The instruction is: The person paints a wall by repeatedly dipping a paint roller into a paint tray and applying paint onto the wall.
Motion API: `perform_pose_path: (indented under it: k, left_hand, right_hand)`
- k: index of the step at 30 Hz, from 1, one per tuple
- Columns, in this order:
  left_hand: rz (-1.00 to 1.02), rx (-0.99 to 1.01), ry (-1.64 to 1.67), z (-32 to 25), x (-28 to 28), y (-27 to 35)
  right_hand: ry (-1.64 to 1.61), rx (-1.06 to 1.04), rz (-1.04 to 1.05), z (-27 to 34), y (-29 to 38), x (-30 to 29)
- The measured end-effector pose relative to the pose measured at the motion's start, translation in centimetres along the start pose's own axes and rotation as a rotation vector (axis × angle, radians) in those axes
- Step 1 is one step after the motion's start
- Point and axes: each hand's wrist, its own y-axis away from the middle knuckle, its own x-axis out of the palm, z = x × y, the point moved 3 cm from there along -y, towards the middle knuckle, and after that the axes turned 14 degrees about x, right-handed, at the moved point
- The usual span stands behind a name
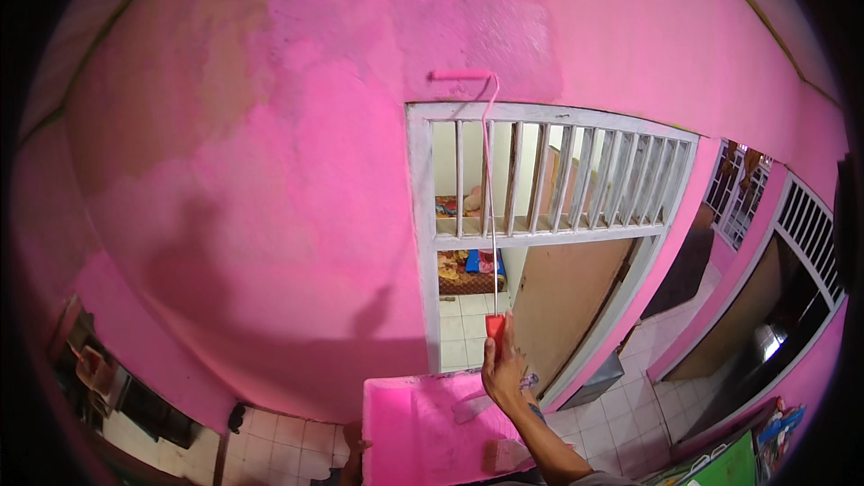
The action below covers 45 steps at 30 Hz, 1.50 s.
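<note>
My right hand (503, 368) grips the red handle (495, 328) of a long paint roller, whose thin metal rod rises across the door opening. Its pink roller sleeve (462, 74) is up at the wall (324, 169), just above the white door frame (420, 169). Darker, shiny pink surrounds the sleeve, and brownish patches show at the upper left. Below, a pink-coated paint tray (398, 432) is held by my left hand (355, 445) at its left edge; most of that hand is hidden. A paint-covered flat tool (472, 408) and a pink block-like thing (507, 455) lie in the tray.
White vertical bars (570, 175) fill the transom over an ajar wooden door (574, 297). A bed with patterned bedding (466, 277) is in the room beyond. At lower right are a grey box (587, 385) and a green surface (729, 462). White tiles (280, 432) cover the floor.
</note>
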Motion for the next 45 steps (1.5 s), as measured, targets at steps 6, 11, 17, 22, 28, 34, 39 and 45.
perform_pose_path:
  k: [6,11,17,22,28,34,39,45]
  left_hand:
    - [0.005,0.001,-0.001,0.1,-0.1,0.2]
    - [0.009,0.005,-0.001,0.2,0.2,0.4]
    - [0.015,0.007,-0.002,0.1,0.0,0.6]
    - [0.012,0.020,-0.011,-0.1,0.3,0.5]
    - [0.006,0.034,-0.022,-0.3,0.3,0.2]
    - [0.004,0.053,-0.022,0.0,0.6,-1.0]
    - [-0.015,0.071,-0.040,0.3,0.9,-2.4]
    - [-0.027,0.102,-0.062,0.6,1.4,-4.9]
  right_hand:
    - [-0.033,-0.023,-0.010,0.4,-0.3,0.8]
    - [0.005,-0.020,0.023,-2.2,1.9,0.8]
    - [-0.072,0.219,0.183,-1.2,1.5,1.1]
    - [-0.039,0.139,0.117,-2.4,2.1,1.7]
    - [-0.117,-0.022,-0.056,2.3,-4.8,2.2]
    - [-0.193,-0.074,-0.106,8.1,-14.2,1.6]
    - [-0.185,-0.161,-0.157,8.0,-13.2,0.7]
    - [-0.168,-0.102,-0.135,4.0,-8.4,-0.2]
